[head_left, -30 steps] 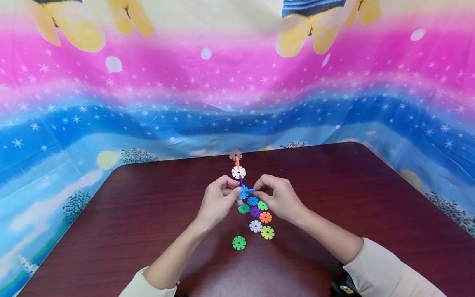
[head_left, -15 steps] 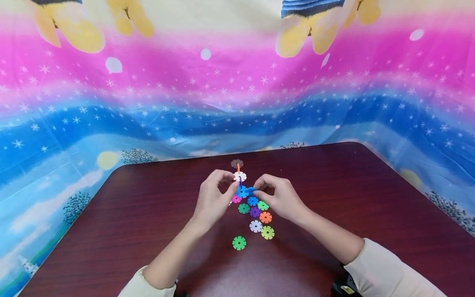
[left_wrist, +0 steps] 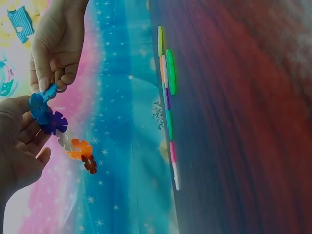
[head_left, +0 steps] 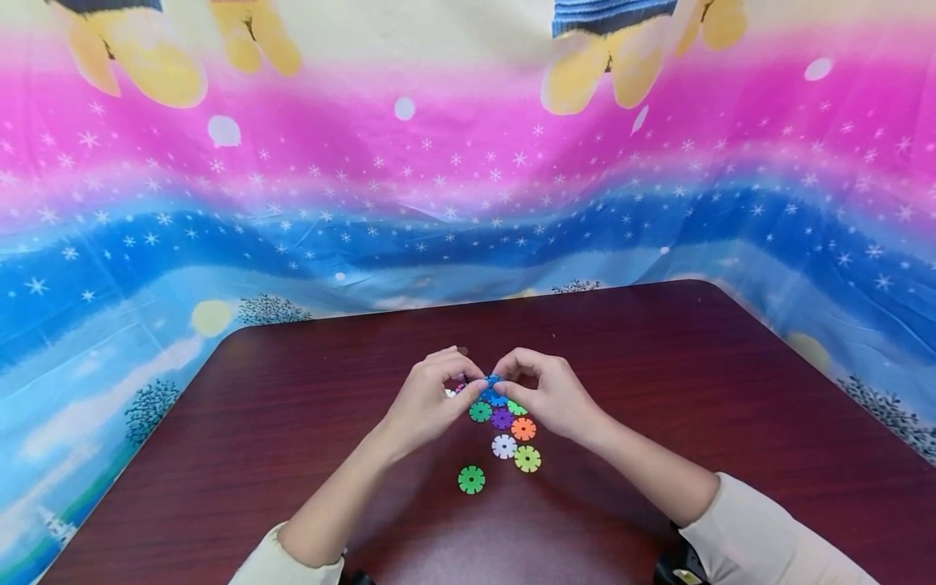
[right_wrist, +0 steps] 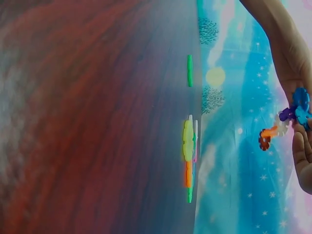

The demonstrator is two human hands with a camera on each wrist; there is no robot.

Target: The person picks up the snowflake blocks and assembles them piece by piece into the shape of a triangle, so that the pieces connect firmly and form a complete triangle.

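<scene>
Blue against blue: a join seemingly in hand

The left hand (head_left: 431, 398) pinches a first blue disc (left_wrist: 39, 108) between thumb and fingers; facing it, the right hand (head_left: 548, 390) pinches a second blue disc (left_wrist: 50, 90). The pieces meet at the fingertips, above the table (head_left: 658, 366); whether their notches have locked cannot be told. Past the left hand's fingers trails the rest of a chain: purple disc (left_wrist: 56, 123), white disc (left_wrist: 64, 140), orange disc (left_wrist: 82, 148), brown disc (left_wrist: 89, 165).

The step looks like adding the second disc to the chain's end. The next move probably calls for lining up notches, then a firm push from the right hand while the left braces; a twist could loosen the links.

Dark red-brown and wood-grained, the table carries more discs, lying flat. A pink disc (left_wrist: 173, 152) shows through the left hand's thumb gap. Below and between the hands sit a dark green disc (head_left: 480, 412), flat purple disc (head_left: 502, 418), flat orange disc (head_left: 522, 429), flat white disc (head_left: 504, 446) and yellow-green disc (head_left: 527, 459). A bright green disc (head_left: 471, 479) lies apart, nearer the person. Beyond both hands hangs a pink-and-blue snowflake cloth (head_left: 468, 162), rippled behind the table's far edge. Cream sleeves (head_left: 768, 528) end behind the wrists.
</scene>
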